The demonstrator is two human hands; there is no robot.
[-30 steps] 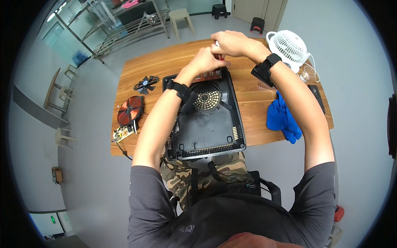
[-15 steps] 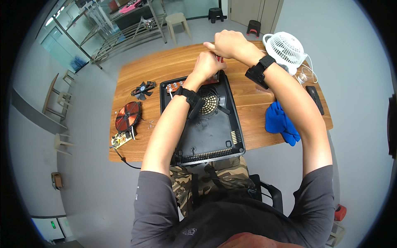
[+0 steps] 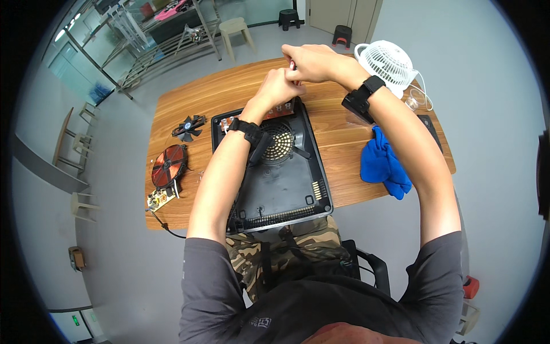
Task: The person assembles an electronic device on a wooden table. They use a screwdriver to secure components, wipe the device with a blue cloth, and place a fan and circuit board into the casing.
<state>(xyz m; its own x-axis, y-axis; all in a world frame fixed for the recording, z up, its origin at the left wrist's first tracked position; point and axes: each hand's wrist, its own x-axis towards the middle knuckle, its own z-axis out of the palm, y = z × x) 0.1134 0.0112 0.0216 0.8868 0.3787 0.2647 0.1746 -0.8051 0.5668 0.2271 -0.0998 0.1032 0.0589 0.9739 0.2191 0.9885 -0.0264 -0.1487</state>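
The black plastic bottom shell of an induction cooker [image 3: 275,192] lies on the table in front of me, with a round vent grille near its middle. Along its far end sits an orange-brown circuit board [image 3: 278,112], partly covered by my left wrist. My left hand [image 3: 279,86] is closed above the shell's far right corner. Just beyond it, my right hand [image 3: 309,62] is closed too, its fingers touching or almost touching the left ones. A small reddish piece shows between the hands; the rest of it is hidden, and its kind cannot be told.
To the left lie a black fan [image 3: 189,128], a copper coil [image 3: 169,166] and a yellowish circuit board [image 3: 161,198] with a black cord. On the right are a white fan [image 3: 389,66], a blue cloth [image 3: 385,163] and a black object [image 3: 429,131] on the wooden table [image 3: 344,183].
My right hand has come down closer to the left hand, and its outstretched thumb has folded in. The red piece beside my left hand is now mostly covered. The view has shifted slightly.
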